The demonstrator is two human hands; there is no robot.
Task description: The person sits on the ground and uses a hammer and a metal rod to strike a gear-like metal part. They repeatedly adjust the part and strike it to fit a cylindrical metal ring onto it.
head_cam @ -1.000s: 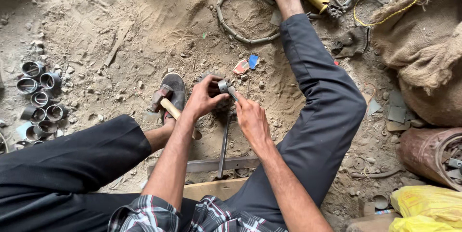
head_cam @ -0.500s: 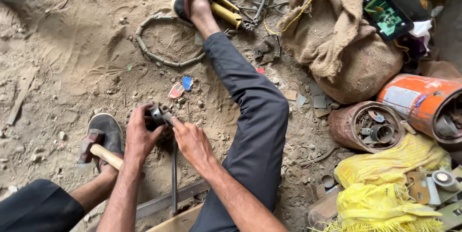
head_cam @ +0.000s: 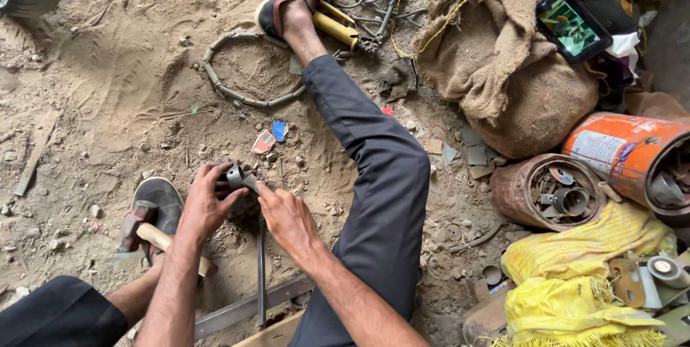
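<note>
gripping small grey metal fitting (head_cam: 237,174) w/ left hand (head_cam: 205,199), fingers curled shut round it, on sandy ground (head_cam: 108,102) by left shoe (head_cam: 159,199). right hand (head_cam: 287,217) pinching its edge, fingertips closed on it. best keeping fitting square atop upright steel rod (head_cam: 261,268), wrists low. hammer (head_cam: 147,235) w/ wooden handle lying nr. rusty can (head_cam: 521,192), coarse burlap sack (head_cam: 503,66) at right.

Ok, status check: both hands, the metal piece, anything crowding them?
Left hand and right hand both gripping small metal ring part atop upright steel rod. Hammer lying beside left forearm. Sandy ground littered with scrap bits.
</note>
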